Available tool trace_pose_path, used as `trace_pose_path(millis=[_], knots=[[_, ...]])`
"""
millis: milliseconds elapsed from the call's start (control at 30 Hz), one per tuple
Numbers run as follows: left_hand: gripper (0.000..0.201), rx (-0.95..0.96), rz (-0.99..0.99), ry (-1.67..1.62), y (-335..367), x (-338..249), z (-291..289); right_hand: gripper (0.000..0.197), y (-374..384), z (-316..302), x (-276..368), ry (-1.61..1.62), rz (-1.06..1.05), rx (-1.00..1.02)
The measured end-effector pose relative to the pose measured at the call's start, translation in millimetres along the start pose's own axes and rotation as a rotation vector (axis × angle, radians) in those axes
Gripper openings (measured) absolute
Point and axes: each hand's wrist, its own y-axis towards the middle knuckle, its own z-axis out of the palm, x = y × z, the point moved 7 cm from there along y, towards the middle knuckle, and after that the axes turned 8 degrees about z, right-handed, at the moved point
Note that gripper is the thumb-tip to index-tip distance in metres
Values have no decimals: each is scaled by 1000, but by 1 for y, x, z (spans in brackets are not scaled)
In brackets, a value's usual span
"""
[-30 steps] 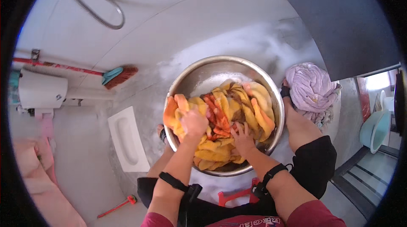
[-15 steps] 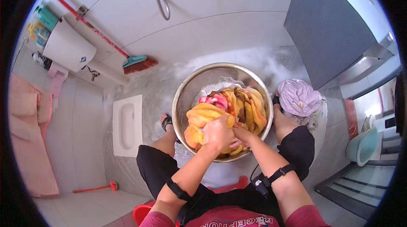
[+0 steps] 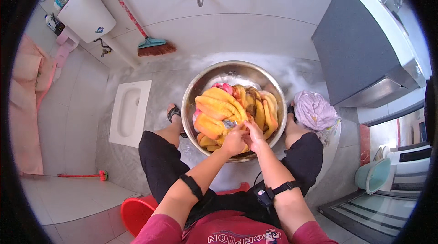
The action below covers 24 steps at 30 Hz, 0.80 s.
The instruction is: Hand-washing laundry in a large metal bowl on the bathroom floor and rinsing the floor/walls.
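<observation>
A wide metal basin (image 3: 187,102) stands on the floor between my legs. In it is a bunched, thick, plush yellow blanket (image 3: 216,102) with orange, brown and pink patches. At its near edge my left hand (image 3: 234,141) is closed on the fabric. Right beside it, my right hand (image 3: 254,136) also pinches the blanket, the two hands meeting at the fingers. Just beyond my left fingers a small grey patch (image 3: 229,124), perhaps a label, shows on the cloth. The fingertips are partly hidden in the folds.
White suds (image 3: 219,59) cover the floor behind the basin. A bundled lilac cloth (image 3: 315,109) lies by my right foot. A squat toilet (image 3: 127,112) is at left, a broom (image 3: 156,45) against the back wall, a grey cabinet (image 3: 360,43) at right, a red bucket (image 3: 137,214) behind me.
My hands have shifted a little on the blanket and come closer together. More of the yellow folds lies spread toward the back, and the grey patch shows more plainly. The view has tilted slightly.
</observation>
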Motion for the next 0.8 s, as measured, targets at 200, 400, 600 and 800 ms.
trace_pose_path(millis=[200,400,600,800], knots=[[22,-305,-329,-183,-56,69,-59,50,3,30,7,-410,-271,-260],[32,-409,-733,-859,-28,81,-88,39,13,20,6,-539,-267,-311],[90,-192,-824,-1338,-15,78,-77,35,-37,100,0,-851,-406,-33],[56,-437,-514,-1672,-7,71,-55,25,-91,168,-8,-1449,-1154,-178]])
